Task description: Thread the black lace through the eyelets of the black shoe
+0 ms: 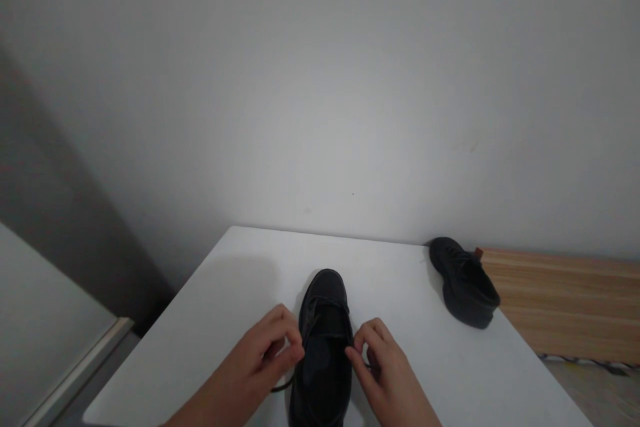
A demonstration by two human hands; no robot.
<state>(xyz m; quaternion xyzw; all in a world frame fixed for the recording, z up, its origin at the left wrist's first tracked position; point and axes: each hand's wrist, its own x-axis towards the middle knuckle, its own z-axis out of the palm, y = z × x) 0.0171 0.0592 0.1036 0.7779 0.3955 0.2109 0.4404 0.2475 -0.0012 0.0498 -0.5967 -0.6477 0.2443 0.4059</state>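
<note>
Midway between the left and right edges of the white table (200, 320), head view: black shoe (327, 285), toe toward the far edge. Two hands flank its opening. The left hand (254, 352) is closed at thumb and fingertips, gripping a black lace (283, 386); the right hand (394, 373) pinches another lace length (369, 366). Tabletop extends from the left hand to the left edge. Shoe count: two. The second shoe (463, 290) sits at the far right corner, covering part of the right edge. Beyond it: one wood-grain board (570, 300).
</note>
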